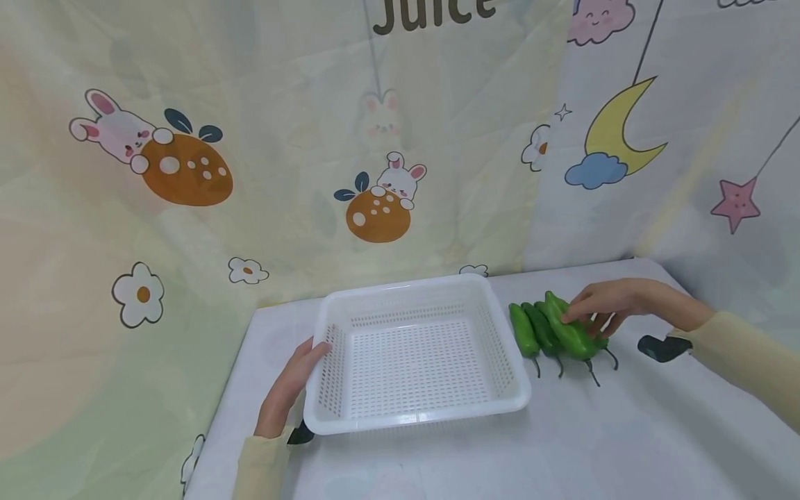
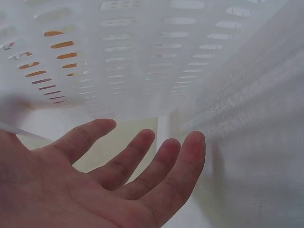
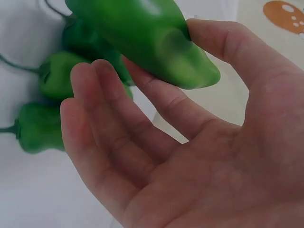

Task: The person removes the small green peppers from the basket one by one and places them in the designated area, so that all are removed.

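A white plastic basket [image 1: 409,368] with slotted walls and a perforated bottom is on the table. My left hand [image 1: 294,378] holds its left rim, with the thumb over the edge. In the left wrist view the fingers [image 2: 166,183] spread beside the basket's slotted outer side [image 2: 142,61]. My right hand [image 1: 615,305] pinches a light green pepper [image 3: 142,33] between thumb and index finger; the other fingers hang loosely bent. Several more green peppers [image 1: 523,332] lie side by side around it, right of the basket, stems towards me. One is partly hidden by the held pepper.
The table [image 1: 469,458] has a white cover. Behind it and along its left side hangs a pale printed curtain [image 1: 281,173] with rabbits, oranges and flowers. Another printed curtain [image 1: 687,229] borders the right side.
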Tool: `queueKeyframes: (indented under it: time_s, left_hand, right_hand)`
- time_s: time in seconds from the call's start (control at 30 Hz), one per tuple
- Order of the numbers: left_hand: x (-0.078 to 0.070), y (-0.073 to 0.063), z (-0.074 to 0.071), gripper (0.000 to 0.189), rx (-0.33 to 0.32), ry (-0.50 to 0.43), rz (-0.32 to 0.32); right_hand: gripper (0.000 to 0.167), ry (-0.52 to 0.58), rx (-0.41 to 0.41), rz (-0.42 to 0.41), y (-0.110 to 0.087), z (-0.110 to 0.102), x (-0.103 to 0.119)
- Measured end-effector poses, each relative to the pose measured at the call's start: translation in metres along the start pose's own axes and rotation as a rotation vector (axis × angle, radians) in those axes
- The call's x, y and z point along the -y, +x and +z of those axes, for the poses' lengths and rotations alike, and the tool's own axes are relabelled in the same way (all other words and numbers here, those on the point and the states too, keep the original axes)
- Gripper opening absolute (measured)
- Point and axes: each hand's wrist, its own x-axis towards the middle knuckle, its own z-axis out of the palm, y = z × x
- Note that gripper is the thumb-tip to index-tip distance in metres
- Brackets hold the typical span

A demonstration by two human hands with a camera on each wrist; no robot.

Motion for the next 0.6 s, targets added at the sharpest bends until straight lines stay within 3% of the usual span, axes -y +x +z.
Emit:
queueKeyframes:
  time_s: [0.37,0.6]
  left_hand:
    - [-0.002,-0.004,-0.001,0.054,0.005,-0.005,0.023]
    - [-0.002,-0.005,-0.001,0.053,0.005,-0.014,0.016]
  right_hand:
    - [0.047,-0.163,-0.041,0.018,-0.007,-0.017,-0.012]
    - [0.029,-0.303,-0.113,0.078,-0.007,-0.026,-0.018]
